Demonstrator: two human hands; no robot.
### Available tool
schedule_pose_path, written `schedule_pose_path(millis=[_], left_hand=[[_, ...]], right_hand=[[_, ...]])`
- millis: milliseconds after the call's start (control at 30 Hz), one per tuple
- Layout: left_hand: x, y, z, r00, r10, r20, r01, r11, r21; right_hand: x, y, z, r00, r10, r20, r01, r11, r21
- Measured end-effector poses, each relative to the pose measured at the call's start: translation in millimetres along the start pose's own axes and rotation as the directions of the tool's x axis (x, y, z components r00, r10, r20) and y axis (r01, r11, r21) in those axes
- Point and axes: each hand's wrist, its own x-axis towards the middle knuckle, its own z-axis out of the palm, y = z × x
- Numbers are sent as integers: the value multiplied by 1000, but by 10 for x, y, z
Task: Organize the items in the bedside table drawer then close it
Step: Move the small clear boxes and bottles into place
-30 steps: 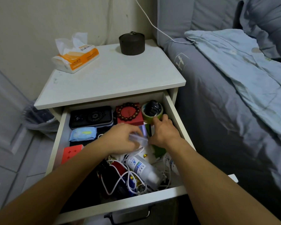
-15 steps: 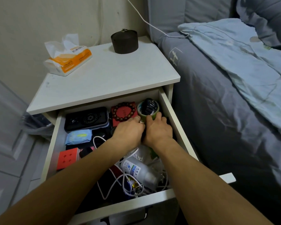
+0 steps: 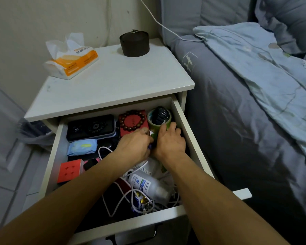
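Observation:
The white bedside drawer [image 3: 190, 137] stands pulled open. Both of my hands reach into its back right part, just in front of a green tape roll [image 3: 150, 123] with a black watch [image 3: 160, 113] inside. My left hand [image 3: 133, 146] and my right hand [image 3: 170, 141] have their fingers curled round a small green and white packet [image 3: 153, 135] between them, and most of it is hidden. Along the back lie a black case [image 3: 91, 127] and a red box with a bead bracelet [image 3: 132, 121]. A blue packet [image 3: 82, 147] and a red cube [image 3: 70, 171] lie at the left.
A white bottle [image 3: 148, 186] and tangled white cables [image 3: 116, 200] fill the drawer's front. On the nightstand top [image 3: 113, 82] stand a tissue pack [image 3: 72, 62] and a black round container [image 3: 134, 44]. A bed with grey and blue covers [image 3: 245, 103] runs close along the right.
Both hands have moved from the drawer's middle toward the back right, up to the tape roll. The clear item seen in my left hand earlier is out of sight.

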Motion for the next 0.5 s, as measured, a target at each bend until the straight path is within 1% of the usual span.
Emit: schedule_pose_path(millis=[133,233,400,500], left_hand=[[-40,-27,67,998,-18,-54,16,999,-38],[-54,-49,94,995,-48,-85,43,997,-56],[-68,-89,156,993,-64,-96,61,998,-30],[-45,-94,152,994,-50,-97,52,998,22]], right_hand=[[13,-24,29,1000,3,-27,-3,1000,-18],[25,-21,46,999,23,-40,-23,1000,2],[29,41,-27,999,15,29,-18,995,96],[13,57,-153,992,-2,124,-16,989,144]])
